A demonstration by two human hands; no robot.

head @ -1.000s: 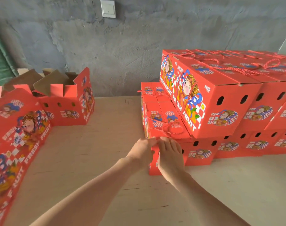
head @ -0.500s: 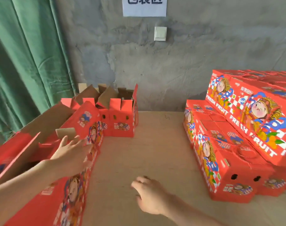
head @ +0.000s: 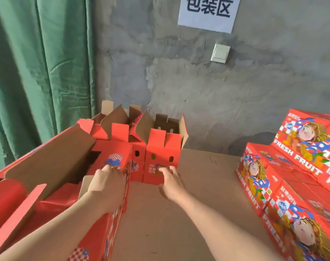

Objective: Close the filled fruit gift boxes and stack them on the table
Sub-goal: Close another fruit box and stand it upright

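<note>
Your L hand [head: 107, 183] rests on the near box [head: 114, 154] at worktop [head: 198, 194] left, fingers relaxed, flat on its folded flap. R hand [head: 169, 182], fingers straight, touches the front of the far box [head: 161, 146], flaps up. Closed boxes [head: 292, 194] stacked at right, well apart.

Open boxes [head: 161, 153] stood on the table [head: 198, 194] at eleven o'clock, a closed stack [head: 292, 185] at three o'clock, the wall [head: 235, 100] behind both

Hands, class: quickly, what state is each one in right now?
Left hand: open, fingers on the near open gift box.
Right hand: open, fingertips touching the upright open gift box.
</note>
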